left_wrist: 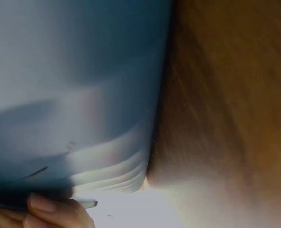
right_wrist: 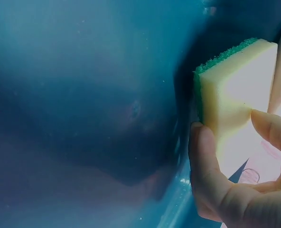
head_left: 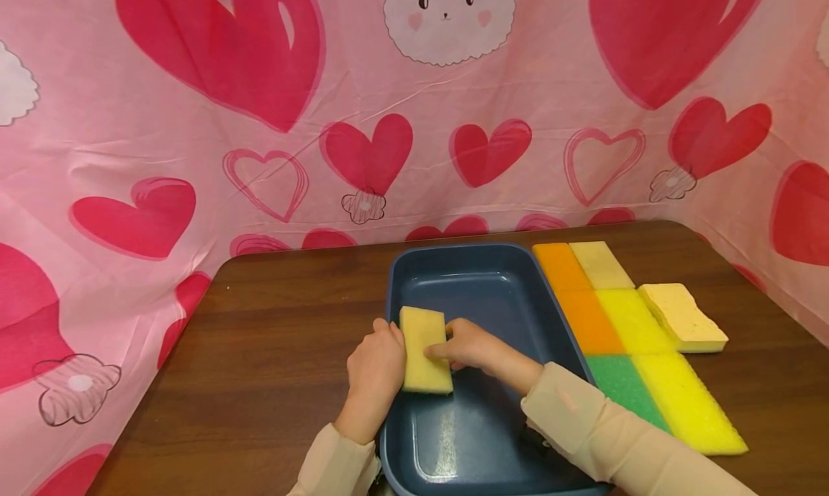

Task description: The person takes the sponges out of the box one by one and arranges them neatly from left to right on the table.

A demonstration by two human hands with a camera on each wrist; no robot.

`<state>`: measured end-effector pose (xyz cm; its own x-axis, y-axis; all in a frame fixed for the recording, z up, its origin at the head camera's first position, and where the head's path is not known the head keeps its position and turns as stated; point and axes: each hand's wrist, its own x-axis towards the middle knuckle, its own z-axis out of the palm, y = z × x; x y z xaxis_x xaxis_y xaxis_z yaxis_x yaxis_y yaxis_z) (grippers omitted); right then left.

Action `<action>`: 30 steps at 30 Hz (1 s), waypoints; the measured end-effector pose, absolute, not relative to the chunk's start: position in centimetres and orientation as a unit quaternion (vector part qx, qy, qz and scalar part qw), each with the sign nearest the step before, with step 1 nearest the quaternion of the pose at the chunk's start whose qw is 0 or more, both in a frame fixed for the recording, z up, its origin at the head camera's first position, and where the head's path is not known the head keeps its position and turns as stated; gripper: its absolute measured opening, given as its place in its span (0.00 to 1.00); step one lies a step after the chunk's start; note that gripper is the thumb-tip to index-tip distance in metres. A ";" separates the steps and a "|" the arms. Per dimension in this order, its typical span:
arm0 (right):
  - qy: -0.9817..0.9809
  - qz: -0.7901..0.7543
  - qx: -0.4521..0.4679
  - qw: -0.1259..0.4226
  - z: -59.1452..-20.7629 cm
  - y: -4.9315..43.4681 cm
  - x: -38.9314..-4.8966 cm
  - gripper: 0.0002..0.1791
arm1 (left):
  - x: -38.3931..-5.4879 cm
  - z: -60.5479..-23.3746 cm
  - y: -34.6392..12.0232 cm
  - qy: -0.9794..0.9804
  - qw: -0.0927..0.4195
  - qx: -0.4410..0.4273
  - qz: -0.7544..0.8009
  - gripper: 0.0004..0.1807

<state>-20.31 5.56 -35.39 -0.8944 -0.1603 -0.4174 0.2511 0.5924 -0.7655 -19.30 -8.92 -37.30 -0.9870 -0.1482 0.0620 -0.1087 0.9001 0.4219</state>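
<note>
A yellow sponge with a green scouring side [right_wrist: 240, 90] is tilted up against the left wall of a dark blue tray [head_left: 499, 294], its yellow face up in the head view [head_left: 424, 330]. My right hand [head_left: 476, 348] pinches it, thumb on the yellow face and a finger at the green side in the right wrist view. My left hand [head_left: 378, 363] grips the tray's left rim right beside the sponge. Its fingertips [left_wrist: 43, 204] show at the rim in the left wrist view, by the tray's outer wall [left_wrist: 102, 123].
Right of the tray, several flat pads lie edge to edge: orange [head_left: 583, 319], green [head_left: 624, 384] and yellow [head_left: 686, 402]. A wavy-edged pale yellow sponge [head_left: 683, 316] lies beside them. The brown wooden table [head_left: 272, 352] extends left; a pink heart-print cloth [head_left: 421, 86] hangs behind.
</note>
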 end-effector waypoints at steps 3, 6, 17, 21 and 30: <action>0.859 -0.454 0.033 0.232 -35.4 5.6 -20.4 0.26 | -19.3 -37.3 -8.9 -0.973 0.049 0.066 -0.214 0.15; 0.854 -0.463 0.040 0.234 -35.3 5.6 -20.4 0.23 | -19.2 -37.3 -8.8 -0.973 0.056 0.066 -0.216 0.15; 0.825 -0.508 0.039 0.244 -35.4 5.8 -20.4 0.23 | -19.2 -37.4 -8.7 -0.971 0.073 0.068 -0.216 0.14; 0.817 -0.517 0.047 0.250 -35.5 5.8 -20.5 0.24 | -19.2 -37.4 -8.7 -0.972 0.075 0.067 -0.214 0.14; 0.820 -0.512 0.041 0.253 -35.2 6.1 -20.7 0.20 | -19.1 -37.2 -8.6 -0.972 0.066 0.069 -0.215 0.14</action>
<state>-20.66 6.09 -35.23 -0.8690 -0.1914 -0.4563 0.3260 0.4722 -0.8190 -19.07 -8.63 -37.19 -0.9816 -0.1633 0.0993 -0.1062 0.8979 0.4272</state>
